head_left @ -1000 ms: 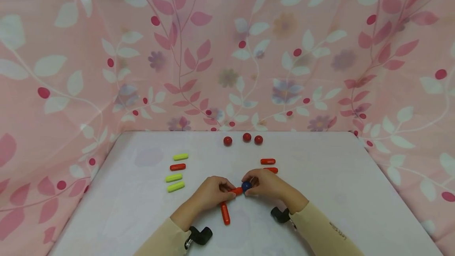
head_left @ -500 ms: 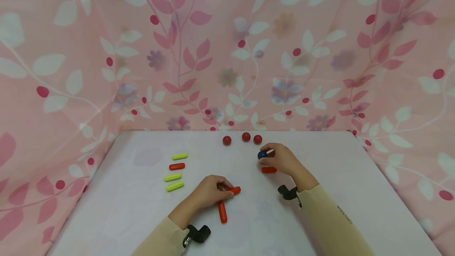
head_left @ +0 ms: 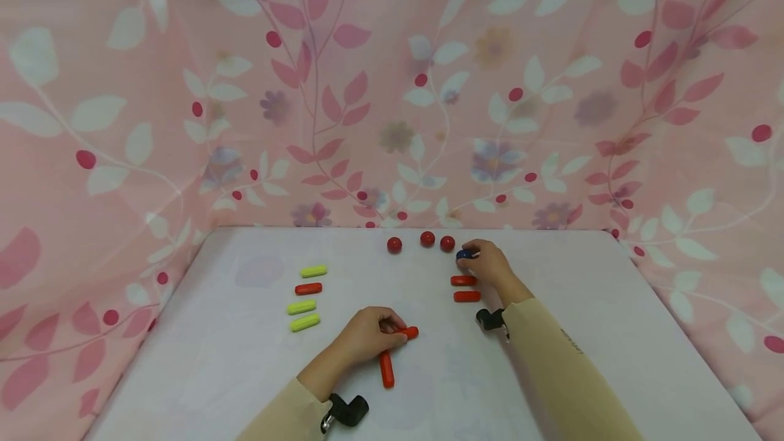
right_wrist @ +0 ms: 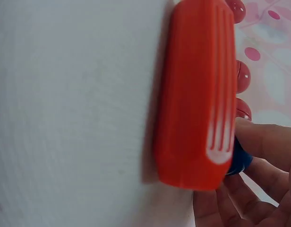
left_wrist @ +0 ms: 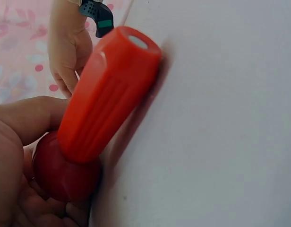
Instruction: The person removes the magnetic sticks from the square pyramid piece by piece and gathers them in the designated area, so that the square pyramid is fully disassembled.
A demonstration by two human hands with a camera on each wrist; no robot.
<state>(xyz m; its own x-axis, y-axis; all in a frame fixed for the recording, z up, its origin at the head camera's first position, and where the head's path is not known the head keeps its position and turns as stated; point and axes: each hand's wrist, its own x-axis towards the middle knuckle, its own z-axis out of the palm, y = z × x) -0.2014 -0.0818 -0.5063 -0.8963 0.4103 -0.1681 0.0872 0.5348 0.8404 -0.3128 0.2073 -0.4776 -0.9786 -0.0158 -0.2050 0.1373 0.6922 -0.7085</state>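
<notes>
My left hand point(head_left: 369, 334) pinches a dark red ball point(left_wrist: 65, 170), which the fingers mostly hide in the head view. A red toy rod point(left_wrist: 110, 94) with a silver disc in its end joins this ball. In the head view one red rod point(head_left: 387, 369) points toward me from under the hand, and another rod's red tip point(head_left: 413, 332) sticks out to the right. My right hand point(head_left: 490, 265), at the back right, holds a blue ball point(head_left: 464, 255) between thumb and fingers. The right wrist view shows the blue ball point(right_wrist: 239, 158) partly behind a red rod point(right_wrist: 196, 94).
Three red balls point(head_left: 427, 239) lie near the table's back edge, left of my right hand. Two red rods point(head_left: 467, 297) lie just in front of that hand. At the left, yellow-green rods point(head_left: 301, 307) and one red rod point(head_left: 308, 288) form a column. Floral cloth point(head_left: 392, 87) hangs behind.
My right hand has carried the blue ball away from the rod tip by my left hand, back and right past the two red rods. The left hand keeps its place and grip.
</notes>
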